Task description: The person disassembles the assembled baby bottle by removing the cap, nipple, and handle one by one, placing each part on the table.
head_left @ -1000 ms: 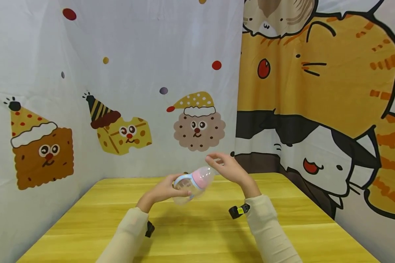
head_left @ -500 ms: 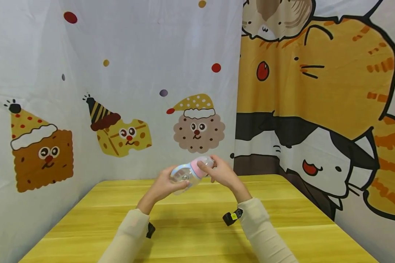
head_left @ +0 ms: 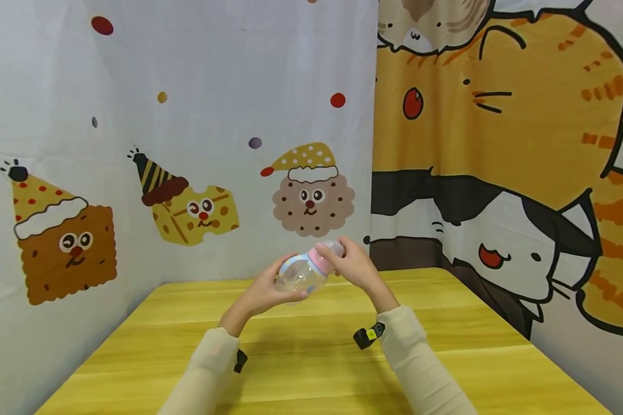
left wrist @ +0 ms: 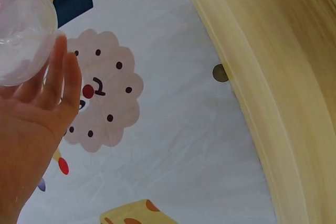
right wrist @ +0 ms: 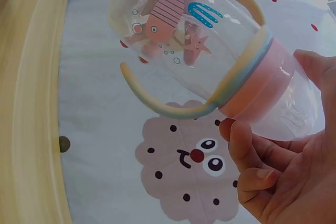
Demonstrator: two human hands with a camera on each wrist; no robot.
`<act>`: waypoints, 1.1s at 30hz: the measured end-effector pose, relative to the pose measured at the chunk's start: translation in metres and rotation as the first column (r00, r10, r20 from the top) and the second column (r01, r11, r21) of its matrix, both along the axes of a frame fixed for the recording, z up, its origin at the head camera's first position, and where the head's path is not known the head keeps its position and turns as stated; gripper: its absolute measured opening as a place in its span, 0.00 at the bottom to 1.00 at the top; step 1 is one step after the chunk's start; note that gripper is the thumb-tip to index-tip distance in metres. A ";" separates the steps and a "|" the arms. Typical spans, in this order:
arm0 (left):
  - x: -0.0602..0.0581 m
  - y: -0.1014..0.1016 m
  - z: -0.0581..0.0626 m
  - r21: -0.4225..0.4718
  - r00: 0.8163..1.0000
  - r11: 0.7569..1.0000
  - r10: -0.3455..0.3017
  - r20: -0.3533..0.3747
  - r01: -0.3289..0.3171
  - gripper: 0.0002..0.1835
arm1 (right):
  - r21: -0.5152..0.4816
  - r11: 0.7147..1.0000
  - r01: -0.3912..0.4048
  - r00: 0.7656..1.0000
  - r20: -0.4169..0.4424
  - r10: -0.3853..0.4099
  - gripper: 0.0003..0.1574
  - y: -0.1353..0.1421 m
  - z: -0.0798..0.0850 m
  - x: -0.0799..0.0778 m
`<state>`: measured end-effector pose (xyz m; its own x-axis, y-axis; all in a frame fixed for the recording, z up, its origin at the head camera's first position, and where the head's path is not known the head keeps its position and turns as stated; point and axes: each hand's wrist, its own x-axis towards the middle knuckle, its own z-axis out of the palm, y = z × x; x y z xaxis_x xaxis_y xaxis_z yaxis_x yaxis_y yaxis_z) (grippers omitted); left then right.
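A clear baby bottle (head_left: 302, 275) with a pink collar, a domed clear cap and two pale handles hangs tilted above the table, its cap end up to the right. Printed sea creatures show on its body in the right wrist view. My left hand (head_left: 266, 290) holds the body from the left, thumb along the lower side; in the left wrist view its fingers (left wrist: 55, 77) lie behind the round base. At the other end my right hand (head_left: 354, 263) grips the cap (right wrist: 296, 111) and collar, thumb on one side and curled fingers on the other.
Below the hands lies a yellow wood-grain table (head_left: 301, 357). A white curtain (head_left: 228, 69) with cartoon biscuits and cheese hangs behind its far edge, and a cat-print curtain (head_left: 498, 138) stands on the right.
My right hand came down from above the bottle onto its cap and collar, fingers closing round it. The bottle rose slightly and shifted right in my left hand.
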<state>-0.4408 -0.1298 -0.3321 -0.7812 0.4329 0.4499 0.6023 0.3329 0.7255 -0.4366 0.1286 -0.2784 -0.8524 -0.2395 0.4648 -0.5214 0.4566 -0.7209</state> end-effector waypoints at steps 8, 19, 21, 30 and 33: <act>0.001 0.001 0.003 -0.005 0.999 1.000 0.015 -0.048 -0.016 0.28 | -0.034 0.999 -0.020 1.000 -0.019 0.020 0.34 0.004 -0.001 -0.004; 0.002 0.001 0.005 0.046 0.993 0.998 0.055 -0.102 -0.051 0.20 | -0.123 0.987 -0.105 0.994 0.009 0.107 0.29 0.002 -0.001 -0.008; 0.004 0.002 0.005 0.054 0.994 0.997 0.059 -0.094 -0.054 0.20 | -0.151 0.980 -0.129 0.991 0.025 0.134 0.27 0.004 -0.001 -0.009; 0.011 0.009 0.010 0.073 0.991 0.996 0.050 -0.125 -0.041 0.19 | -0.157 0.968 -0.197 0.980 -0.004 0.199 0.25 0.018 0.012 -0.003; 0.012 0.013 0.010 0.090 0.990 0.995 0.050 -0.130 -0.038 0.19 | -0.154 0.969 -0.195 0.980 -0.001 0.197 0.25 0.020 0.015 0.000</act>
